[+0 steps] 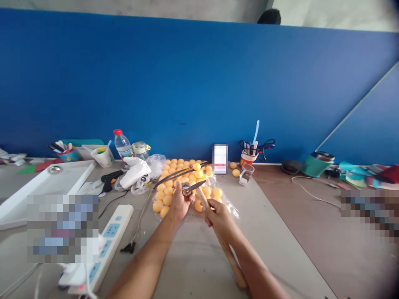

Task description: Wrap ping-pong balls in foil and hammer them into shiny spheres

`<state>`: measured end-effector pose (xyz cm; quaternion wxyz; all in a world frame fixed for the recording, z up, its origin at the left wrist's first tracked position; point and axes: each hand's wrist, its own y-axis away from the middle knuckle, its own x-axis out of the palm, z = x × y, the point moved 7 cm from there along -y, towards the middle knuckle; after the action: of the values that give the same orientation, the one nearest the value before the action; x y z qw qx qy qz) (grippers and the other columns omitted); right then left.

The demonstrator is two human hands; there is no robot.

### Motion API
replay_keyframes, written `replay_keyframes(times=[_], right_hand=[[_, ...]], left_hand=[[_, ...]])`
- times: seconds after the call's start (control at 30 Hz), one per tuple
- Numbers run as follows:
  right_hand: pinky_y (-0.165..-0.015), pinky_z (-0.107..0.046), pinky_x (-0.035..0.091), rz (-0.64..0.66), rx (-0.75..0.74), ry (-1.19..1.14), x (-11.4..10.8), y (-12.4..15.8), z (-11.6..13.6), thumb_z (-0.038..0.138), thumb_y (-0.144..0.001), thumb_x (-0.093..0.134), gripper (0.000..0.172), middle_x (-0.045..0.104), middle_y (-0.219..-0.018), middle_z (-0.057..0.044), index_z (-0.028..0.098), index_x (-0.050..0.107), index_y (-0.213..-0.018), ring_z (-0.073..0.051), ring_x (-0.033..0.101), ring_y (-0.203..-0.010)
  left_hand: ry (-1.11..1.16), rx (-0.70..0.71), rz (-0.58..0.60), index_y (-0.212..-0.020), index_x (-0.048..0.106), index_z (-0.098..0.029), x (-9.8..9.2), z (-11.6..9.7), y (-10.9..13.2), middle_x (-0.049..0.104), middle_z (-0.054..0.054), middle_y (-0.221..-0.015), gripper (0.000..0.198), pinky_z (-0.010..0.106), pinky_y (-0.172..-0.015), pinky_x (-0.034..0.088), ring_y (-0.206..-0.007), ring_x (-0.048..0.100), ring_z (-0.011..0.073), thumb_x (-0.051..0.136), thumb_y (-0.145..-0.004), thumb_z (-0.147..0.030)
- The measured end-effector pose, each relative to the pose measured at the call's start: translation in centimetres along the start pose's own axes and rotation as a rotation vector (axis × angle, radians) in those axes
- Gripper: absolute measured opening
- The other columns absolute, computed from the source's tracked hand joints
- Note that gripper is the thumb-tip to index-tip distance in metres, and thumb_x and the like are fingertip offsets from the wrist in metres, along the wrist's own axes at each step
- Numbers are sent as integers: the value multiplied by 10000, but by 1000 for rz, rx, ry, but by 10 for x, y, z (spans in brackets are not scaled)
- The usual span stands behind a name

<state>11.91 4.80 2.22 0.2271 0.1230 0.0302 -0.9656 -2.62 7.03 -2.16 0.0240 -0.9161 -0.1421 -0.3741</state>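
Observation:
My left hand [181, 204] is closed around a small shiny, patterned round object [186, 189] in the middle of the view. A dark pointed blade [197, 185] reaches from beside that object toward the upper right. My right hand [220, 215] grips a long light wooden stick [229, 258], which slants from near the blade down to the lower right under my forearm. Behind and around both hands lies a clear plastic bag of orange balls [158, 206], with two loose balls [198, 174] on top and dark thin strips [182, 171] across it.
An upright phone [220, 158] stands behind the bag, with a pen cup [248, 158] and small clear cup [246, 174] to its right. At left are a power strip [116, 230], white tray [75, 179], glue gun [109, 178] and bottle [122, 145]. A green tumbler [316, 165] lies right.

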Motion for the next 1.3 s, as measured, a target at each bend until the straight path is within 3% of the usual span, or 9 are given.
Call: replay_keyframes(times=[0.1,0.3,0.47,0.63,0.73,0.87,1.07,1.2,1.3], right_hand=[[-449,-214,336,-83,-22,2,-5,1,0,390,-796,510,207,473,-452,63,211,483,-696,-104,431,-422],[-453,-211,300,72,65,-108,2,1,-8,384,-792,530,197,469,-438,74,198,513,-729,-91,399,-405],[-465,-223,266,-114,97,-383,-25,-5,-15,486,-753,583,341,436,-434,81,161,560,-854,-86,354,-405],[-485,-229,279,-307,74,-411,-67,-15,-34,520,-755,593,375,455,-460,60,160,560,-853,-100,385,-447],[-493,-233,296,-370,93,-279,-90,-22,-51,498,-754,556,326,453,-478,54,175,534,-790,-110,412,-469],[-459,-233,282,-347,182,-11,-102,-32,-74,431,-719,480,234,449,-442,47,204,481,-660,-117,410,-434],[-489,-239,304,-407,216,250,-111,-36,-79,319,-726,456,166,493,-480,26,194,545,-661,-143,472,-480],[-610,-254,374,-473,250,461,-117,-36,-75,222,-756,486,173,632,-740,-68,158,632,-823,-197,587,-713],[-704,-276,408,-477,281,568,-115,-35,-78,178,-793,484,230,648,-929,-139,133,651,-945,-232,610,-866]], left_hand=[[-19,-12,-3,-788,570,-160,-2,3,-1,559,5,-573,537,245,-464,347,-442,458,102,567,-754,-696],[113,-30,-27,-769,586,-162,-6,1,-3,498,-30,-524,464,242,-469,374,-438,454,102,607,-776,-625],[279,-125,39,-839,625,-141,-2,-3,-3,628,57,-700,332,249,-536,433,-531,522,111,603,-845,-472],[342,-147,98,-936,643,-138,1,-7,-1,654,86,-795,288,276,-607,487,-640,585,145,607,-846,-409],[319,-155,104,-992,632,-151,2,-7,0,669,94,-872,215,276,-638,505,-714,618,160,644,-796,-239],[240,-129,114,-1082,596,-170,5,-7,4,671,87,-970,417,246,-679,511,-799,644,156,668,-691,-43],[98,-59,183,-1178,539,-183,12,-10,7,664,60,-919,504,220,-644,493,-719,627,121,717,-713,-103],[61,-39,224,-1180,524,-205,13,-10,7,649,36,-880,521,204,-618,469,-660,589,91,744,-711,-151],[42,-38,220,-1142,529,-207,13,-10,7,633,26,-868,511,193,-616,453,-642,565,71,772,-694,-172]])
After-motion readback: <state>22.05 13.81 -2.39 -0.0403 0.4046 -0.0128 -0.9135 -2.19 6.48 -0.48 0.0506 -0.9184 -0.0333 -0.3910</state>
